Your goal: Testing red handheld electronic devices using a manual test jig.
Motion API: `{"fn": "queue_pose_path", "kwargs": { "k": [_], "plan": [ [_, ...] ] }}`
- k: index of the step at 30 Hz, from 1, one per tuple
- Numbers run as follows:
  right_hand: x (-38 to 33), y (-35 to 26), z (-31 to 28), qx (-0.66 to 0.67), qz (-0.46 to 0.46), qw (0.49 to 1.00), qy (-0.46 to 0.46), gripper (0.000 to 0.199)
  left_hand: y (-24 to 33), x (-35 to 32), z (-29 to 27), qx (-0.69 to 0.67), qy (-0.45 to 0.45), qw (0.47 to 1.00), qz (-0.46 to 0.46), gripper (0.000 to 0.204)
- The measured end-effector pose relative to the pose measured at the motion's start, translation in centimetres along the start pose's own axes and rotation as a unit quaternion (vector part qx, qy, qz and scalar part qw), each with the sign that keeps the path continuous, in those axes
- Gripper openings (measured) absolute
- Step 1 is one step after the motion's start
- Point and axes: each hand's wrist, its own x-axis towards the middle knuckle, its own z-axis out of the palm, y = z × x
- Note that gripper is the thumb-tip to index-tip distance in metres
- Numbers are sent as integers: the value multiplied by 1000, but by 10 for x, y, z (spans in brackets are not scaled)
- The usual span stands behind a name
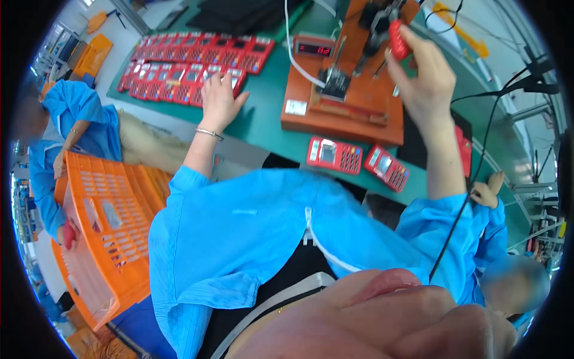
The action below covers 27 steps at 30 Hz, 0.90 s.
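Devices [206, 51] part-hidden by left hand [220, 100] — crate [133, 276] nearby.

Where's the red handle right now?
In the head view's upper right, the red handle is in the right hand, by the orange-brown machine stand.

The one view comes from the left of two side-by-side fisheye cameras on the person's head, facing down over their own body. Nearest the lens, along the lower edge, looms the wearer's lower face [359, 323]; a bright-blue cloth jacket [239, 221] fills the centre. Farther off, across the upper frame, come the left hand [220, 102], right hand [427, 75] and flat green surface [266, 107]. Straight edges bow toward the rim
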Motion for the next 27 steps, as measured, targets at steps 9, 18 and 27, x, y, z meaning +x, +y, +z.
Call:
{"fn": "queue_pose_path", "kwargs": {
  "k": [9, 18, 27],
  "plan": [
    [-53, -21, -22, 139, 245, 959, -12, 44, 26, -4, 21, 41, -1, 998, 57, 74],
    [-36, -20, -10, 184, 222, 958, 12, 39, 35, 29, 19, 24, -77, 995, 64, 59],
    [-19, -21, -1, 186, 202, 961, 16, 53, -1, 34, -37, -577, 17, 809, -108, 44]
  ]
}}
